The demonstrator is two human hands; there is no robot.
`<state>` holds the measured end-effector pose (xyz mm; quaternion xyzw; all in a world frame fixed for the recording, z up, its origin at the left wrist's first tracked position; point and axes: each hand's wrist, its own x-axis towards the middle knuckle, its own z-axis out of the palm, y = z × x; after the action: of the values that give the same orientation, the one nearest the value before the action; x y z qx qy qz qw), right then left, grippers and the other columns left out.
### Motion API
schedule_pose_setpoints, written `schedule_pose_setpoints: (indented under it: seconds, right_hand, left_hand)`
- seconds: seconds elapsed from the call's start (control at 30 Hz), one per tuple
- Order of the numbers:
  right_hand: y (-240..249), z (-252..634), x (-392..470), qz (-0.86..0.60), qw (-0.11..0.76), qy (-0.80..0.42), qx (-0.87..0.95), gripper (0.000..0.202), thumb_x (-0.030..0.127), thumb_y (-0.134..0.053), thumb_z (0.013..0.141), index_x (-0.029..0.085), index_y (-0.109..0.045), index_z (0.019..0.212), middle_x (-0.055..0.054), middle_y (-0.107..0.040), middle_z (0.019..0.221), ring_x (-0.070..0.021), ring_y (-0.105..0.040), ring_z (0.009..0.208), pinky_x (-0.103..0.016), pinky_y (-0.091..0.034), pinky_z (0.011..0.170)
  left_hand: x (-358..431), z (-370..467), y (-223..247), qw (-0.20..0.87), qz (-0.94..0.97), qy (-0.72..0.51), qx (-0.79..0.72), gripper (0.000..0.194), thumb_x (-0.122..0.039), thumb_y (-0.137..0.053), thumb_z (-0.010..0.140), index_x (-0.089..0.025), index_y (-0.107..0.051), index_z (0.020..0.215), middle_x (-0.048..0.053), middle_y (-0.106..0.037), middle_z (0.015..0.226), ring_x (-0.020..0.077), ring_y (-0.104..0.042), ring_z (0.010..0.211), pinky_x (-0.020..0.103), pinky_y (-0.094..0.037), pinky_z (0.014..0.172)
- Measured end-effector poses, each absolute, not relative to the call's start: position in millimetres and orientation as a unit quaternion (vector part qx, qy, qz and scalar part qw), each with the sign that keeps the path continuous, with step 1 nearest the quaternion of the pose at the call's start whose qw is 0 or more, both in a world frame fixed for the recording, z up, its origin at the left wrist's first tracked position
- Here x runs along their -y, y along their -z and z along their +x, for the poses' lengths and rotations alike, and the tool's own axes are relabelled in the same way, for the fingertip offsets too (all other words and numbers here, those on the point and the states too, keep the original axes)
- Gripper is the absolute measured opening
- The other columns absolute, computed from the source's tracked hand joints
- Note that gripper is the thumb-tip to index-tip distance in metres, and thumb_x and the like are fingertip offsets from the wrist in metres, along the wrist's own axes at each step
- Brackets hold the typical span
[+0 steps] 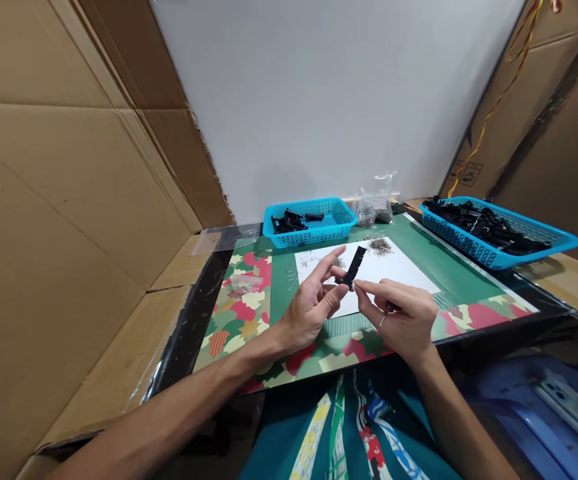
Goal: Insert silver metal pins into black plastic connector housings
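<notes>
A black plastic part (356,265), long and narrow, stands tilted over the white sheet (413,270). My left hand (316,300) grips its lower end between thumb and fingers, with the index finger stretched out. From the right, my right hand (401,313) pinches at the part's lower end; whatever small thing is between its fingertips is too small to make out. Something dark shows in the curl of its other fingers. Behind the hands, a pile of small metal pieces (381,247) lies on the sheet, with more scattered at the sheet's left.
A blue basket (313,235) with black parts stands at the back, and a fuller blue basket (501,257) at the right. Clear bags (376,208) sit between them. A small plastic bag (246,284) lies at the left. Cardboard walls (69,167) flank the table.
</notes>
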<state>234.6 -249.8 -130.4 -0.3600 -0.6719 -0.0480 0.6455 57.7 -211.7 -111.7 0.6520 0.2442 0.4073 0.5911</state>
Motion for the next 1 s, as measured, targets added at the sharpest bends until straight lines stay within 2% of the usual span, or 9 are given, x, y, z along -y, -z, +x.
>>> schedule_pose_setpoints:
  seconds: [0.07, 0.17, 0.33, 0.57, 0.7, 0.9, 1.0]
  right_hand:
    - [130, 236, 250, -0.360, 0.635, 0.056, 0.681, 0.015, 0.011, -0.069, 0.091, 0.022, -0.079, 0.091, 0.007, -0.049, 0.054, -0.0082, -0.041, 0.045, -0.023, -0.036, 0.046]
    - [129, 237, 251, -0.358, 0.628, 0.067, 0.688, 0.016, 0.011, -0.069, 0.091, 0.023, -0.079, 0.092, 0.007, -0.050, 0.053, -0.0079, -0.042, 0.044, -0.022, -0.037, 0.046]
    - [130, 237, 249, -0.351, 0.616, 0.080, 0.701, 0.016, 0.009, -0.068, 0.092, 0.022, -0.077, 0.091, 0.007, -0.050, 0.054, -0.0078, -0.042, 0.045, -0.023, -0.036, 0.047]
    - [131, 237, 249, -0.345, 0.613, 0.073, 0.707, 0.017, 0.008, -0.067, 0.093, 0.022, -0.078, 0.093, 0.008, -0.050, 0.054, -0.0077, -0.042, 0.046, -0.022, -0.036, 0.047]
    - [131, 237, 249, -0.345, 0.615, 0.066, 0.706, 0.017, 0.008, -0.068, 0.092, 0.022, -0.079, 0.095, 0.008, -0.050, 0.054, -0.0079, -0.043, 0.046, -0.022, -0.037, 0.048]
    - [133, 238, 247, -0.329, 0.607, 0.075, 0.719, 0.018, 0.005, -0.068, 0.091, 0.020, -0.078, 0.093, 0.008, -0.049, 0.053, -0.0073, -0.040, 0.045, -0.022, -0.034, 0.047]
    - [133, 239, 247, -0.331, 0.611, 0.062, 0.716, 0.017, 0.005, -0.069, 0.091, 0.020, -0.077, 0.095, 0.008, -0.050, 0.055, -0.0073, -0.042, 0.046, -0.022, -0.035, 0.049]
  left_hand:
    - [214, 57, 110, 0.571, 0.670, -0.399, -0.257, 0.061, -0.047, -0.069, 0.099, -0.031, -0.053, 0.156, 0.006, -0.058, 0.113, 0.0063, -0.039, 0.060, 0.021, -0.034, 0.051]
    - [215, 55, 110, 0.517, 0.705, -0.402, -0.271, 0.056, -0.047, -0.066, 0.101, -0.029, -0.058, 0.154, 0.009, -0.062, 0.116, 0.0093, -0.043, 0.064, 0.022, -0.038, 0.054]
    - [213, 54, 114, 0.471, 0.739, -0.402, -0.265, 0.053, -0.045, -0.059, 0.106, -0.032, -0.055, 0.157, 0.010, -0.063, 0.122, 0.0106, -0.045, 0.066, 0.022, -0.040, 0.056]
    - [213, 53, 115, 0.471, 0.740, -0.394, -0.275, 0.052, -0.045, -0.057, 0.106, -0.032, -0.055, 0.157, 0.009, -0.062, 0.115, 0.0109, -0.047, 0.066, 0.023, -0.042, 0.058]
    - [212, 53, 116, 0.478, 0.743, -0.384, -0.270, 0.051, -0.045, -0.055, 0.107, -0.032, -0.055, 0.157, 0.010, -0.059, 0.123, 0.0096, -0.047, 0.065, 0.023, -0.042, 0.056]
    - [209, 54, 119, 0.477, 0.749, -0.395, -0.236, 0.050, -0.043, -0.054, 0.108, -0.028, -0.056, 0.156, 0.005, -0.051, 0.105, 0.0087, -0.047, 0.065, 0.021, -0.043, 0.054]
    - [206, 54, 121, 0.468, 0.764, -0.398, -0.197, 0.049, -0.039, -0.052, 0.110, -0.030, -0.053, 0.158, 0.005, -0.051, 0.105, 0.0079, -0.045, 0.065, 0.020, -0.042, 0.053]
